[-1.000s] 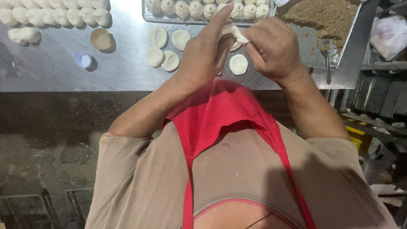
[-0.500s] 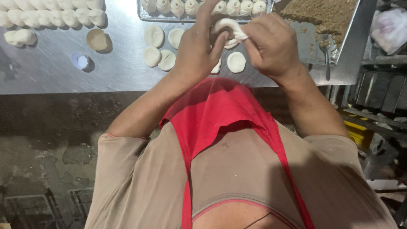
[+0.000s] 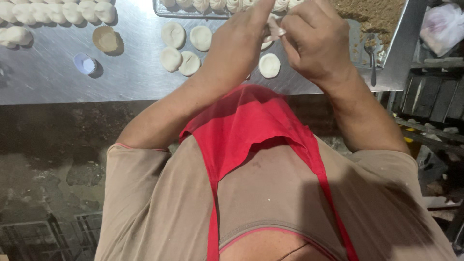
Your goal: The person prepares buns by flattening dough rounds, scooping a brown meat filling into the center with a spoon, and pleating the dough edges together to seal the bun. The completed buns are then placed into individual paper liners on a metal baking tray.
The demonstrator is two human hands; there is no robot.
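Dough work is in hand at the far edge of the steel table (image 3: pixel 58 77): both hands are raised together over the worktop, closed on a small piece of white dough (image 3: pixel 274 33) that shows only as a sliver between them. The left hand (image 3: pixel 237 41) cups it from beneath with its fingers curled up, forefinger pointing away, while the right hand (image 3: pixel 316 41) pinches the dough's edge between thumb and fingertips; neither hand is open, and both have hold of the same piece. To do this step well, it seems best to keep the left hand steady as a cradle and let the right do the small pinches, working evenly round the rim so the folds close without tearing. Most of the piece is hidden, so how far the pleating has come cannot be told. Flattened dough rounds (image 3: pixel 181 48) lie on the table just below the hands, pleated pieces sit in the tray (image 3: pixel 159 10) beyond, and brown crumbly filling (image 3: pixel 377 17) with a spoon (image 3: pixel 371 53) lies near the right hand.
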